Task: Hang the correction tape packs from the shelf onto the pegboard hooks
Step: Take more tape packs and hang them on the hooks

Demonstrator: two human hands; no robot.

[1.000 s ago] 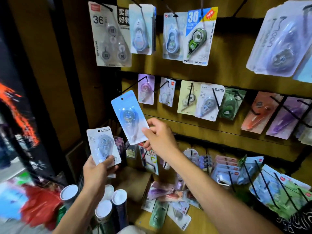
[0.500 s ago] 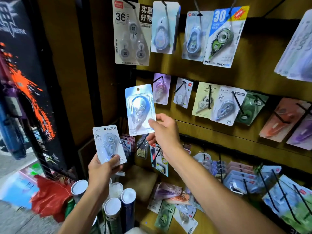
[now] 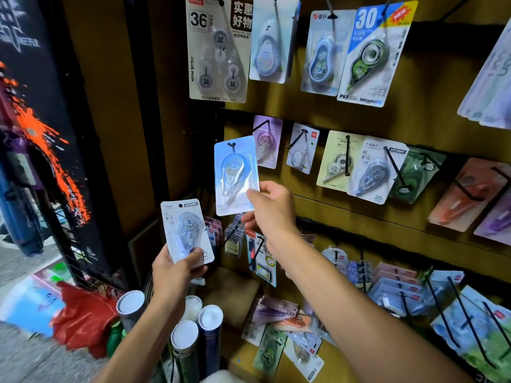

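Observation:
My right hand (image 3: 269, 210) pinches the lower right corner of a light blue correction tape pack (image 3: 233, 175) and holds it upright, its hang hole at the tip of a black pegboard hook (image 3: 260, 127) left of a purple pack (image 3: 266, 140). My left hand (image 3: 172, 270) grips a white correction tape pack (image 3: 186, 234) lower and to the left, tilted slightly. More loose packs (image 3: 279, 330) lie on the shelf below.
The brown pegboard (image 3: 359, 117) holds rows of hung packs, including a big 36 value pack (image 3: 218, 48) at the top. Long black hooks (image 3: 442, 313) stick out at lower right. Several capped tubes (image 3: 193, 344) stand below my left arm. A red bag (image 3: 83, 316) lies at lower left.
My right hand raised the blue pack up and right and turned it upright until its hole reached the hook. The left hand stayed about where it was with the white pack.

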